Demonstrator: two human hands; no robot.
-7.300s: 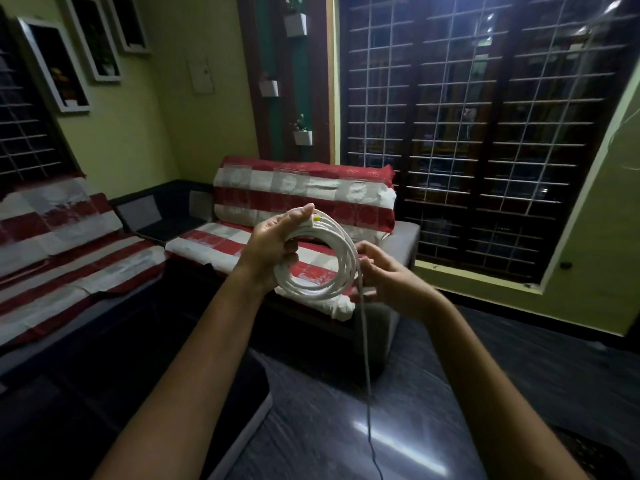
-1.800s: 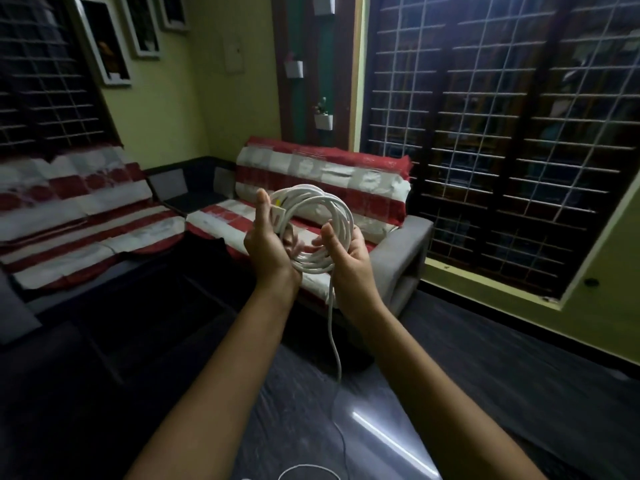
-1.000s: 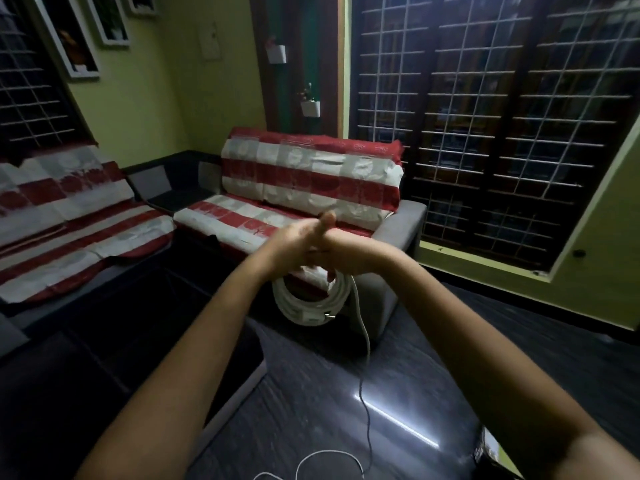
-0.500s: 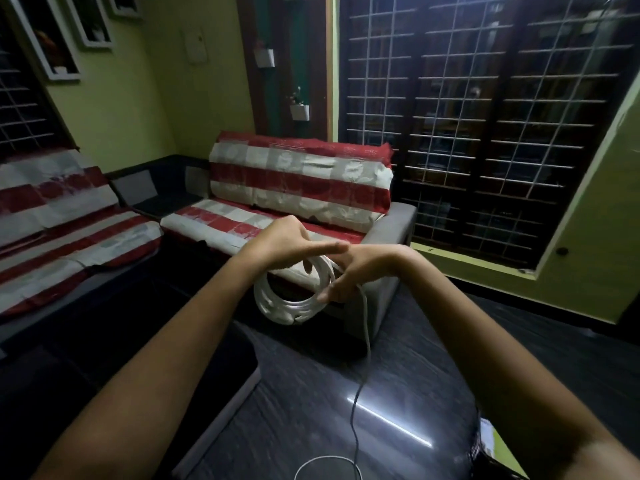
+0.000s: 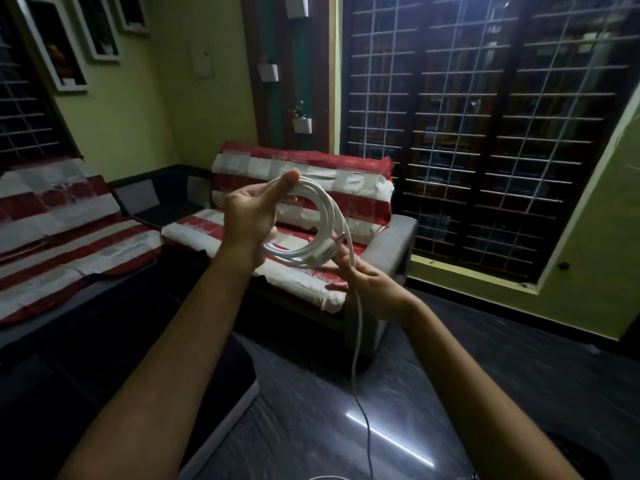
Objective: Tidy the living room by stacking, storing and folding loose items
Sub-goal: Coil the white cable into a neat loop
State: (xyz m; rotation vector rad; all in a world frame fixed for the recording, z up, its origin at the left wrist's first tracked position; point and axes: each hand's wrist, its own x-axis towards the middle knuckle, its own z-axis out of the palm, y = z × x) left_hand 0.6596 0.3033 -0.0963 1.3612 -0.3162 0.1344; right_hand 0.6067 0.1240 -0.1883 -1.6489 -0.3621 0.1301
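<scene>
A loose tail of white cable (image 5: pixel 356 327) is seen trailing down to the dark floor (image 5: pixel 433 393), so the winding is judged unfinished. Higher up, the tail is pinched by the right hand (image 5: pixel 363 282), just below the coil (image 5: pixel 311 223). The coil, already several loops thick, is gripped by the left hand (image 5: pixel 252 216) with the thumb laid over its top. Beyond, a striped sofa (image 5: pixel 329 188) is seen; storing the cable is left to be done.
</scene>
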